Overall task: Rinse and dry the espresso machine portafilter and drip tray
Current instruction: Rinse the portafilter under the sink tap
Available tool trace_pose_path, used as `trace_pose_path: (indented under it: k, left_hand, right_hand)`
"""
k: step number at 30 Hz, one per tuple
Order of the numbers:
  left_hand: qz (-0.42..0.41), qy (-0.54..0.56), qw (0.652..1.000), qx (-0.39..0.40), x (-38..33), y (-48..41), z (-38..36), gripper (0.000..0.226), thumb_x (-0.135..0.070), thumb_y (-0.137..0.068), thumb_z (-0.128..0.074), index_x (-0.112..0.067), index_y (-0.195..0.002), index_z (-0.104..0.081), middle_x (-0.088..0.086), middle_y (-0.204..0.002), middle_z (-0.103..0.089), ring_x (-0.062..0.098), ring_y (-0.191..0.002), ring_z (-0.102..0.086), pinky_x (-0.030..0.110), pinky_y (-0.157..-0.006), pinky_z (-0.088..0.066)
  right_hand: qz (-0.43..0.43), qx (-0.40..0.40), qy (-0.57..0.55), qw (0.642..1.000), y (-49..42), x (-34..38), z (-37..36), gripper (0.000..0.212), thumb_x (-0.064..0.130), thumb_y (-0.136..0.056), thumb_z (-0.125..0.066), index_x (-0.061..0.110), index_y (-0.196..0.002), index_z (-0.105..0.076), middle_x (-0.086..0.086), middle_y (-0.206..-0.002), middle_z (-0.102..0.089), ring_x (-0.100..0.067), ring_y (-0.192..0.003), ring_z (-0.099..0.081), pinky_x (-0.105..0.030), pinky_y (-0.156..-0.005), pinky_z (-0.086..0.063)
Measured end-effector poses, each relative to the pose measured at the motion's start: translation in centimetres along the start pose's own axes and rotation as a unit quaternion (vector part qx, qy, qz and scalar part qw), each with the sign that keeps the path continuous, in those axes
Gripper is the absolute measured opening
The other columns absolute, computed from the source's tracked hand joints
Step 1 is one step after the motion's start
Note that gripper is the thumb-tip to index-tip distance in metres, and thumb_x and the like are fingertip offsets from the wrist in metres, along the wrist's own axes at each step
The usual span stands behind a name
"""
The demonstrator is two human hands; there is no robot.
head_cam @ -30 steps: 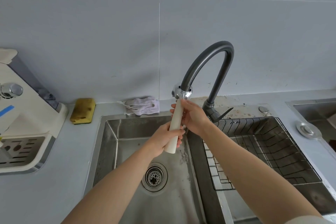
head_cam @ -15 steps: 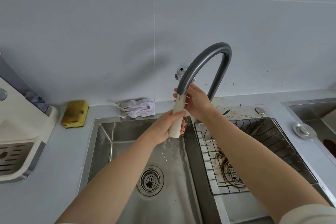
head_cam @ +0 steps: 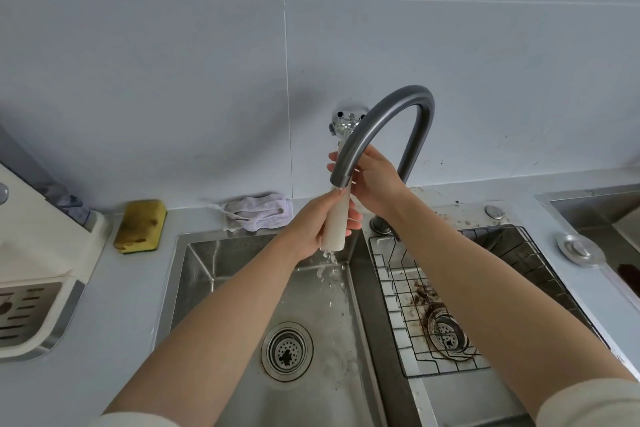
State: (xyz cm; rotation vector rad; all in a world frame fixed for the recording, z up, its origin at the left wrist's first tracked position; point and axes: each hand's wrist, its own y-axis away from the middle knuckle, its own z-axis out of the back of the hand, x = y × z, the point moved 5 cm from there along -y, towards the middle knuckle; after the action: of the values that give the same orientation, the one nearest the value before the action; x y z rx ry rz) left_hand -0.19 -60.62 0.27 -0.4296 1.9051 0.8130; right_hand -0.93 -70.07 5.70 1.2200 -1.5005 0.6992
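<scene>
Portafilter (head_cam: 337,220) held upright under the tap (head_cam: 420,104), above the sink's (head_cam: 207,253) left basin.
Head view: the left hand (head_cam: 311,224) grips the cream handle low down; the right hand (head_cam: 375,180) wraps the upper handle behind the spout. The metal head points up and water runs off the handle's end. The drip tray (head_cam: 20,308) sits in the machine (head_cam: 41,236) at the bench's (head_cam: 114,340) left edge; sponge (head_cam: 140,225) and cloth (head_cam: 258,213) lie along the back edge.

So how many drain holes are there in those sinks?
2. One drain sits in the left basin; the other drain is in the right basin, under the wire rack. The far-right sink, cut off by the frame, may hide another.
</scene>
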Motion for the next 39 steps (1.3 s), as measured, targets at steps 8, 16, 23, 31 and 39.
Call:
trace_pose_path:
  k: [8,16,23,31,39]
  left_hand:
    - [0.025,0.002,1.0,-0.018,1.1,1.4,0.0,0.039,-0.049,-0.09,-0.043,-0.012,-0.079,-0.054,0.0,-0.057,-0.066,0.013,-0.053,-0.064,0.029,-0.065,-0.052]
    - [0.047,0.037,0.998,0.006,4.5,3.8,0.2,0.047,-0.056,-0.075,-0.05,-0.01,-0.084,-0.051,0.001,-0.058,-0.055,0.013,-0.049,-0.051,0.025,-0.052,-0.048]
    - [0.069,0.098,0.993,0.01,5.8,6.0,0.8,0.052,-0.047,-0.096,-0.029,-0.004,-0.092,-0.058,0.008,-0.062,-0.059,0.018,-0.053,-0.058,0.028,-0.053,-0.05]
    - [0.059,0.087,0.994,-0.016,6.2,7.7,1.0,0.04,-0.041,-0.096,-0.037,-0.007,-0.091,-0.058,0.008,-0.062,-0.064,0.018,-0.047,-0.059,0.026,-0.047,-0.049]
    - [-0.018,-0.08,0.986,-0.145,5.5,8.4,1.9,0.021,-0.029,-0.091,-0.055,-0.01,-0.086,-0.046,0.006,-0.074,-0.059,0.011,-0.049,-0.054,0.019,-0.042,-0.043]
  right_hand:
    - [-0.022,0.015,-0.022,0.999,1.0,-1.5,-0.6,0.022,0.013,-0.099,-0.036,0.013,-0.093,-0.057,-0.005,-0.083,-0.056,-0.02,-0.082,-0.052,-0.033,-0.08,-0.045]
    - [-0.079,0.018,-0.063,0.995,3.1,-4.7,-0.5,0.022,0.019,-0.101,-0.033,0.015,-0.1,-0.055,-0.006,-0.096,-0.06,-0.019,-0.087,-0.058,-0.036,-0.085,-0.048]
    - [-0.104,0.021,-0.139,0.985,4.6,-6.5,-0.7,0.025,0.026,-0.101,-0.034,0.01,-0.104,-0.054,-0.008,-0.093,-0.06,-0.02,-0.081,-0.057,-0.035,-0.078,-0.047]
    - [-0.157,0.014,-0.293,0.943,6.0,-8.3,-1.1,0.025,0.025,-0.098,-0.036,0.007,-0.1,-0.053,-0.009,-0.085,-0.06,-0.019,-0.072,-0.057,-0.034,-0.074,-0.048]
    - [-0.189,-0.012,-0.22,0.957,5.8,-7.9,-1.0,0.05,0.051,-0.095,-0.032,0.006,-0.103,-0.054,-0.014,-0.092,-0.057,-0.027,-0.083,-0.057,-0.038,-0.082,-0.046]
